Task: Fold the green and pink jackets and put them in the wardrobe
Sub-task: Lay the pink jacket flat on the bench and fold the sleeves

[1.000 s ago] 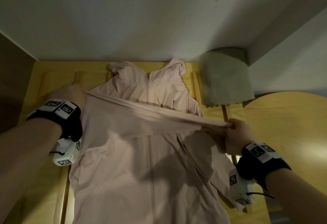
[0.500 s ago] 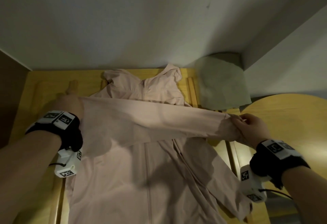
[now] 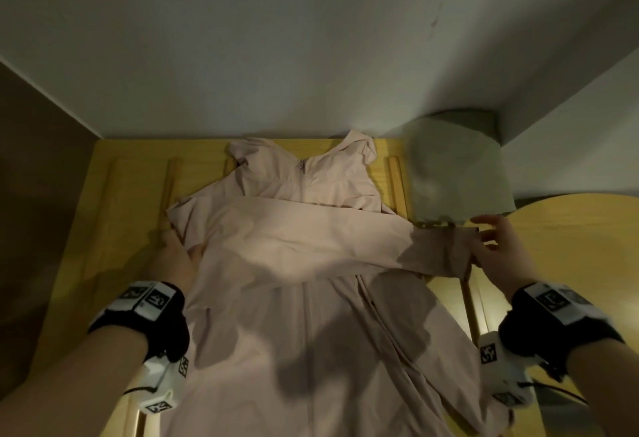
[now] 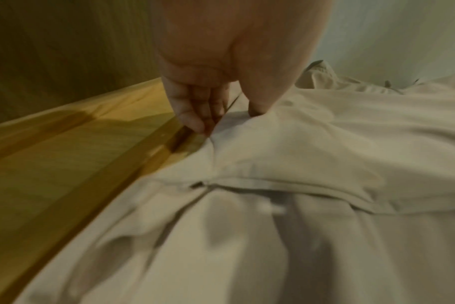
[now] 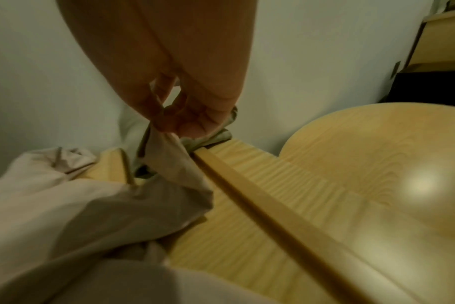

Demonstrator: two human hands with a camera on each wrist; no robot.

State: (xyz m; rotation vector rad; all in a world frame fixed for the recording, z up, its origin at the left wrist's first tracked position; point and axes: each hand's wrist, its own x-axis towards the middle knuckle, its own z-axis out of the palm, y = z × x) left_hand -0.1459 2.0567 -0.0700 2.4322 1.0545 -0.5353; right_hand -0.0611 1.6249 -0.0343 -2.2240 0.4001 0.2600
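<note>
So the pink jacket (image 3: 311,281) is spread out flat, front up with the zip running down the middle, on a slatted wooden bed frame (image 3: 114,194), hood end up against the wall (image 3: 276,39). One sleeve (image 3: 345,239) is folded straight across the chest from the left shoulder over to the right edge.

The left hand (image 3: 176,257) is at the left shoulder fold; in the left wrist view its fingers (image 4: 195,107) point down, straight and together, onto the cloth right at the jacket's edge, with the thumb dug into the fabric beside them. Looks more like pressing than a real grab.

The right hand (image 3: 498,250) has the cuff end of that sleeve. From the right wrist view the thumb and fingers (image 5: 169,111) pinch the fabric, which hangs from them just above a wooden slat; the other fingers are spread loosely.

The green jacket (image 3: 456,174) sits already folded in the far right corner by the wall, just beyond the right hand. A rounded wooden board (image 3: 570,246) is off to the right.
</note>
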